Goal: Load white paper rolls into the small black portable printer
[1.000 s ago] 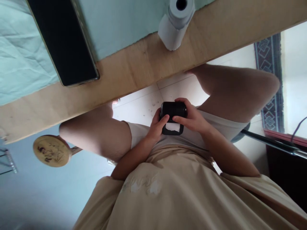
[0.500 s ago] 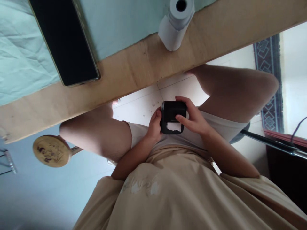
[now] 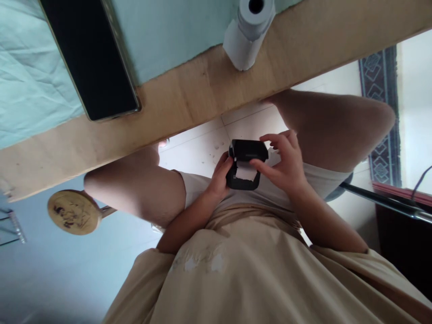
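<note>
While the small black plastic printer sits above the lap, below the wooden table edge, the left hand grips its left side. Right hand, fingers loosely spread, thumb on its raised lid. White paper inside. On the table: black phone, white paper roll.

Left hand curled, gripping; right hand fingers spread.
</note>
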`<state>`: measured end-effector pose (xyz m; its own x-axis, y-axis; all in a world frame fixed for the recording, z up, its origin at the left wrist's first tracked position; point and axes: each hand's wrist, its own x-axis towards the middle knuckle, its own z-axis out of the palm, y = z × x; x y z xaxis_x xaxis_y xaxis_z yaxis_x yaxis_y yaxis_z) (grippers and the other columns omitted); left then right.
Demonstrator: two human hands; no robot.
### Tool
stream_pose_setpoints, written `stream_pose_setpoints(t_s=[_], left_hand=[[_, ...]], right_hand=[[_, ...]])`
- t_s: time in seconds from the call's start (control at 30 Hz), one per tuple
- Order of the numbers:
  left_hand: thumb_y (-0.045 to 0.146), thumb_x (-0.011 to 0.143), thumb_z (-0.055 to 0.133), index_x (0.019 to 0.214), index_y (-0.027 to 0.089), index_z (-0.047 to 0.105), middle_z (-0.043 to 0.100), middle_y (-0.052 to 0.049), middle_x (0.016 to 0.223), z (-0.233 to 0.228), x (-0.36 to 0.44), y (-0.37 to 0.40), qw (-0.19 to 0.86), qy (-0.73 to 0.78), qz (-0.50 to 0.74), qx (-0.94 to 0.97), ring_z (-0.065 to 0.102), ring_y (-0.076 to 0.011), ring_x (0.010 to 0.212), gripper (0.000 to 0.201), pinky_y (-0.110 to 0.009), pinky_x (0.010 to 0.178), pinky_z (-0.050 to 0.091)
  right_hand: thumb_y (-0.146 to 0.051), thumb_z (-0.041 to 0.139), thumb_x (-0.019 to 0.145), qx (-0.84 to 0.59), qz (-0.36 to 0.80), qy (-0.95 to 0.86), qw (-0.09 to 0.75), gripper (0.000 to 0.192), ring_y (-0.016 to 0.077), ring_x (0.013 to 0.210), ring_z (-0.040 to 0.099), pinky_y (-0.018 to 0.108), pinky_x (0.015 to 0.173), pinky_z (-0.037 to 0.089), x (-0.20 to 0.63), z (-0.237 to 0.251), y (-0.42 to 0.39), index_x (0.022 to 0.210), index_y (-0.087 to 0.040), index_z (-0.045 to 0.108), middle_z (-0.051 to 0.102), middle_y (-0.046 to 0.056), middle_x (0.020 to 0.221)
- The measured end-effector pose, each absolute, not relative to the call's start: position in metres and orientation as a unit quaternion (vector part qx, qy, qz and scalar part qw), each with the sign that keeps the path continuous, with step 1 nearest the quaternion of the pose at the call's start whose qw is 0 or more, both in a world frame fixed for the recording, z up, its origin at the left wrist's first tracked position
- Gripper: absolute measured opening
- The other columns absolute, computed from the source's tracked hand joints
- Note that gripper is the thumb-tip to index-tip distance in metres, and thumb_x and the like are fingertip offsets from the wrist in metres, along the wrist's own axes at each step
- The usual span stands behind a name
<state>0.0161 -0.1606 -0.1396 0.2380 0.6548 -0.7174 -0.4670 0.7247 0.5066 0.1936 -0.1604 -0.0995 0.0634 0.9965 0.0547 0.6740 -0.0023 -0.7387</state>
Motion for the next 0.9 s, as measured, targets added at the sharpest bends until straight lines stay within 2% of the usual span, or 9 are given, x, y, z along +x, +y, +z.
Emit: stream_pose_setpoints(t_s=[0.07,0.17,0.23,0.33,0.43,0.57,0.67,0.77,0.9], left_hand=[[0.062,0.064,0.09,0.103,0.022,0.067,0.07,0.0,0.084,-0.139,0.015,-0.162,0.784,0.502,0.349,0.103,0.064,-0.0162,0.074,0.061,-0.028,0.067,0.047],[0.061,0.065,0.09,0.103,0.021,0.067,0.069,0.0,0.084,-0.14,0.014,-0.162,0.786,0.504,0.34,0.113,0.062,-0.0149,0.072,0.059,-0.027,0.067,0.046],[0.062,0.066,0.089,0.105,0.022,0.067,0.07,0.0,0.087,-0.14,0.014,-0.162,0.784,0.506,0.34,0.119,0.062,-0.0149,0.075,0.06,-0.027,0.068,0.047],[0.063,0.065,0.089,0.107,0.023,0.067,0.07,0.0,0.091,-0.14,0.015,-0.161,0.777,0.511,0.343,0.129,0.062,-0.0147,0.077,0.063,-0.027,0.07,0.048],[0.065,0.064,0.089,0.105,0.023,0.067,0.068,0.001,0.091,-0.141,0.016,-0.161,0.766,0.518,0.353,0.145,0.061,-0.0136,0.079,0.062,-0.026,0.072,0.049],[0.064,0.069,0.088,0.101,0.023,0.069,0.067,0.0,0.094,-0.147,0.015,-0.164,0.748,0.531,0.358,0.175,0.061,-0.0145,0.086,0.056,-0.025,0.077,0.049],[0.063,0.071,0.086,0.103,0.024,0.071,0.069,-0.001,0.099,-0.152,0.012,-0.167,0.742,0.538,0.348,0.2,0.062,-0.0166,0.092,0.053,-0.026,0.082,0.05],[0.064,0.073,0.085,0.107,0.024,0.072,0.072,-0.003,0.102,-0.153,0.011,-0.168,0.743,0.541,0.329,0.217,0.064,-0.0196,0.097,0.054,-0.028,0.083,0.051],[0.067,0.075,0.082,0.112,0.024,0.072,0.074,-0.004,0.103,-0.15,0.011,-0.168,0.748,0.544,0.305,0.227,0.067,-0.0223,0.098,0.058,-0.03,0.082,0.052]], right_hand=[[-0.053,0.064,0.094,-0.683,0.243,-0.597,0.343,0.034,0.0136,0.074,0.057,0.031,0.072,0.055,0.194,-0.097,-0.158,0.108,-0.022,0.063,0.056,0.002,0.081],[-0.046,0.055,0.1,-0.696,0.206,-0.591,0.352,0.024,0.0143,0.078,0.064,0.03,0.073,0.055,0.195,-0.097,-0.156,0.098,-0.022,0.056,0.059,0.001,0.077],[-0.042,0.053,0.1,-0.688,0.167,-0.639,0.302,0.022,0.016,0.085,0.068,0.032,0.077,0.055,0.195,-0.098,-0.155,0.091,-0.022,0.055,0.066,0.004,0.082],[-0.036,0.055,0.098,-0.664,0.152,-0.699,0.215,0.019,0.0167,0.081,0.066,0.033,0.074,0.049,0.19,-0.099,-0.157,0.093,-0.022,0.067,0.07,0.004,0.083],[-0.033,0.057,0.096,-0.65,0.176,-0.723,0.154,0.02,0.0161,0.078,0.065,0.031,0.065,0.039,0.184,-0.098,-0.16,0.1,-0.023,0.075,0.075,0.004,0.091],[-0.028,0.061,0.091,-0.641,0.225,-0.729,0.078,0.019,0.0142,0.071,0.062,0.03,0.056,0.023,0.178,-0.098,-0.162,0.103,-0.026,0.076,0.077,0.002,0.106],[-0.027,0.065,0.086,-0.648,0.258,-0.715,0.041,0.021,0.0149,0.064,0.058,0.029,0.057,0.016,0.178,-0.099,-0.16,0.105,-0.026,0.075,0.077,0.002,0.097],[-0.028,0.068,0.081,-0.659,0.291,-0.693,0.028,0.027,0.0151,0.058,0.053,0.027,0.058,0.016,0.182,-0.096,-0.158,0.106,-0.024,0.074,0.073,0.004,0.079],[-0.032,0.072,0.075,-0.649,0.349,-0.674,0.047,0.026,0.0108,0.052,0.047,0.025,0.056,0.025,0.198,-0.076,-0.154,0.099,-0.023,0.071,0.064,-0.001,0.065]])
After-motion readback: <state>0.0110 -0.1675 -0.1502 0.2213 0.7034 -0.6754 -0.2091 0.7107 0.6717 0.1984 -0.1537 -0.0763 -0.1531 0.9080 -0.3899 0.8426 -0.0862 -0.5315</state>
